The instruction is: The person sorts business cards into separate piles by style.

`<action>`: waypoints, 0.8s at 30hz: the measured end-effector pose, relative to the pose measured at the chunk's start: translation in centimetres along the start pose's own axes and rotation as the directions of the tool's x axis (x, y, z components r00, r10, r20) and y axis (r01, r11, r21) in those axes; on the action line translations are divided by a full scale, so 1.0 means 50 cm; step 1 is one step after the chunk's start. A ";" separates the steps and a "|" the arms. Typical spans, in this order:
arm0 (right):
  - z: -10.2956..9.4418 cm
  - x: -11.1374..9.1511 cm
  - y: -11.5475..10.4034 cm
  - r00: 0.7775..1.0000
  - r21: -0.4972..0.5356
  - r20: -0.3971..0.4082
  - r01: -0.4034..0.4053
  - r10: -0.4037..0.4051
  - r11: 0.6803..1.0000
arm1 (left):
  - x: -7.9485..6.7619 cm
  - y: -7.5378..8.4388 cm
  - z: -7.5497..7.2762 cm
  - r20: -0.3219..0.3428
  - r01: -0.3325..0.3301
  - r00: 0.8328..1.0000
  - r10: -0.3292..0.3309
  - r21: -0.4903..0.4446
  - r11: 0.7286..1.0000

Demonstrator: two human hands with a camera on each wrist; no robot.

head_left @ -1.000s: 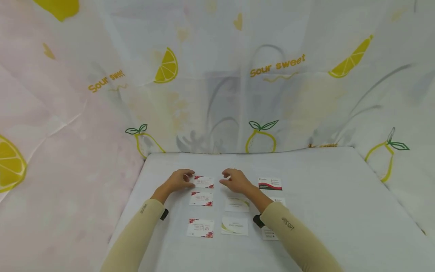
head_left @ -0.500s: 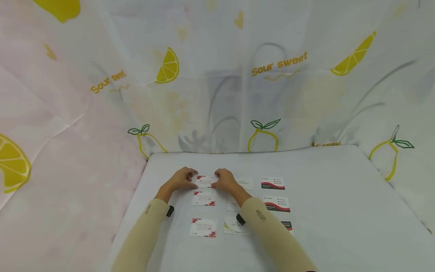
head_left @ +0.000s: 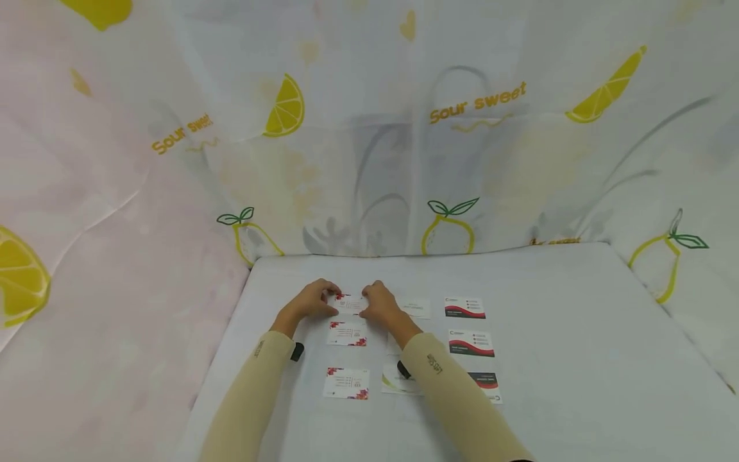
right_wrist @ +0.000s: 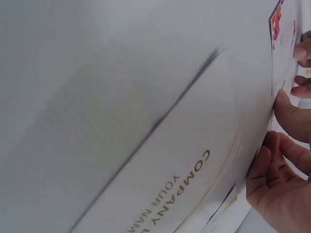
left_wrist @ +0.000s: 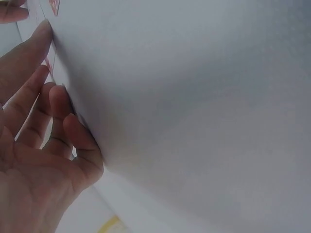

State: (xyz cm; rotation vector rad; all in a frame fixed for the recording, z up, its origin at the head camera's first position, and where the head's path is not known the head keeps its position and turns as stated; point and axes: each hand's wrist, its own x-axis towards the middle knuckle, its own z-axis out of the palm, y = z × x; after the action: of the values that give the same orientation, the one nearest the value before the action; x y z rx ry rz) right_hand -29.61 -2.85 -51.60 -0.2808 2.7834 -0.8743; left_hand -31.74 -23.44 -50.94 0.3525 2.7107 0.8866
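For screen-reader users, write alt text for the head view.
A person's bare left hand and right hand touch opposite ends of a rectangular white card with red floral corners. More printed cards lie in columns on a white table before pale, lemon-printed fabric.

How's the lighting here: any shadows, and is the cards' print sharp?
Head view: soft, fairly even light, fine print on the nearest white, red-flowered card too small to read; left wrist view: soft grey shadow beside the bare left hand; right wrist view: the gold word COMPANY on the white rectangular card is readable, with a thin dark line, apparently shadow, along one edge.
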 end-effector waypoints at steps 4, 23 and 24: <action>-0.009 0.005 0.000 0.999 -0.043 0.026 0.032 -0.031 0.999 | 0.005 0.007 -0.001 -0.014 0.014 1.000 -0.014 -0.008 1.000; -0.014 0.001 0.013 0.998 0.055 0.032 0.043 -0.045 0.998 | 0.001 0.008 -0.007 0.017 0.013 1.000 -0.012 -0.014 1.000; -0.015 0.000 0.013 0.999 0.052 0.034 0.036 -0.038 0.998 | 0.001 0.008 -0.006 0.016 0.009 1.000 -0.009 -0.015 1.000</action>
State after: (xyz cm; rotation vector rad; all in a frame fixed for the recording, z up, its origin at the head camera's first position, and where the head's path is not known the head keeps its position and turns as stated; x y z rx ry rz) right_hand -29.88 -1.91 -51.39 -0.3374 2.7271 -0.9385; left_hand -31.81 -23.25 -50.49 0.3426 2.6878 0.8970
